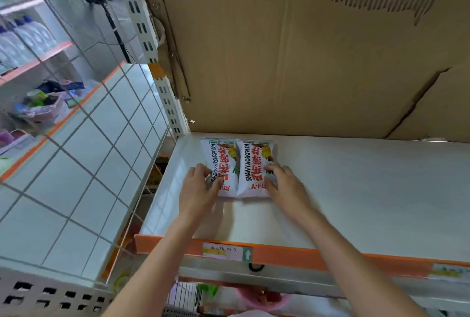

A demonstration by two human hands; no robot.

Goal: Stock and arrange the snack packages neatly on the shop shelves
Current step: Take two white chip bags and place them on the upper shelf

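Squaring two packs flat on the shelf (356,189) is the step in hand: the left pack (221,166) and right pack (255,168) lie touching side by side near the back left corner, close to the cardboard (292,62) backing. The left hand (197,187) curls its fingers onto the left pack's near outer edge, and the right hand (284,183) grips the right pack's the same way. To do it well, press both inward evenly, keep their near ends level and parallel to the shelf's orange front edge (292,255), then slide them back together without overlapping.
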